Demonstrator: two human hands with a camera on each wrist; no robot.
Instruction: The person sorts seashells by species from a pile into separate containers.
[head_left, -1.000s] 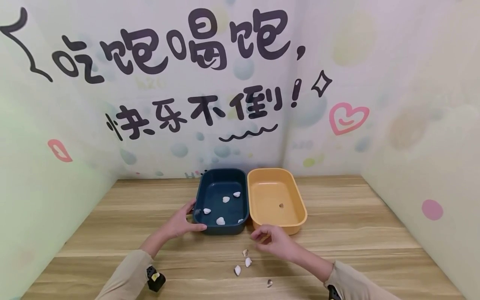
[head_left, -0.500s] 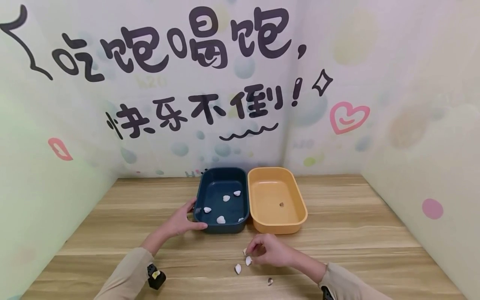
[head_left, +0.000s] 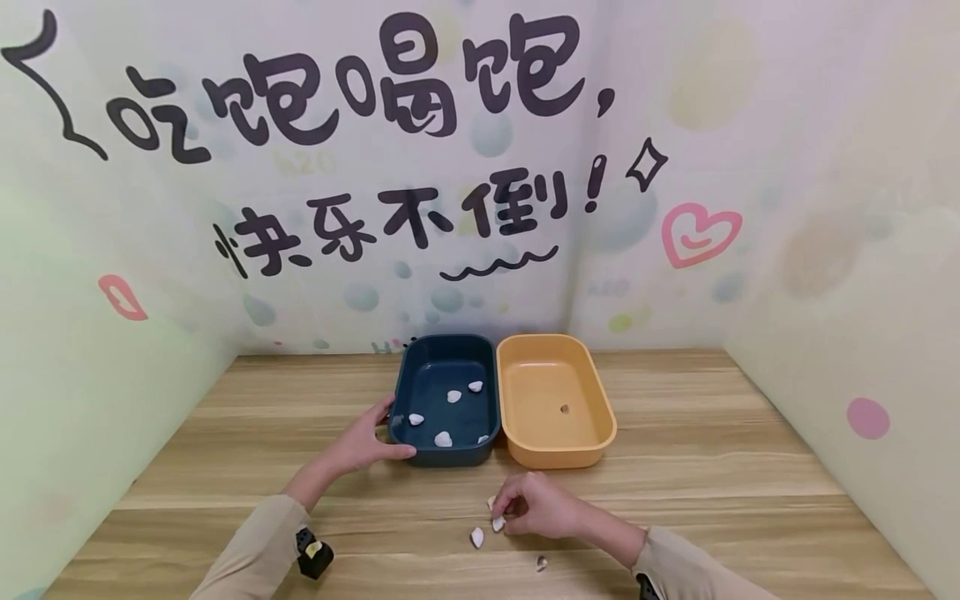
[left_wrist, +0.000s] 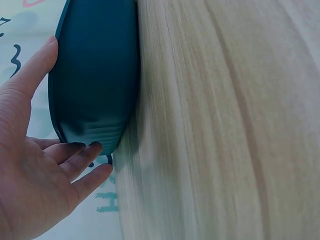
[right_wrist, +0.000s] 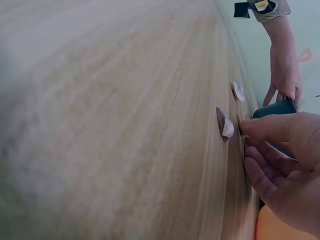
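Observation:
My left hand [head_left: 365, 442] rests on the near left corner of a dark blue basin [head_left: 453, 457], thumb at the front rim and fingers spread along its side. In the left wrist view its fingers [left_wrist: 82, 162] look relaxed against the basin wall. Several white seashells, one a seashell [head_left: 443, 439] near the front, lie inside the basin. Low over the table, my right hand [head_left: 543, 507] pinches a small white seashell [head_left: 498, 524] between thumb and fingertips. A brownish seashell [head_left: 491, 503] lies just beyond these fingers, partly hidden. To their left lies another white seashell [head_left: 477, 537].
A yellow basin [head_left: 558, 458] stands against the blue one's right side, with one small brown seashell [head_left: 565, 409] in it. Nearer me on the wooden table [head_left: 420, 558] lies a greyish-brown seashell [head_left: 542, 563]. Printed cloth walls [head_left: 480, 308] enclose the back and sides.
My right hand has come down from the yellow basin's front edge toward me, to the loose seashells, and its fingers have closed on a white one. The left hand stays at the blue basin.

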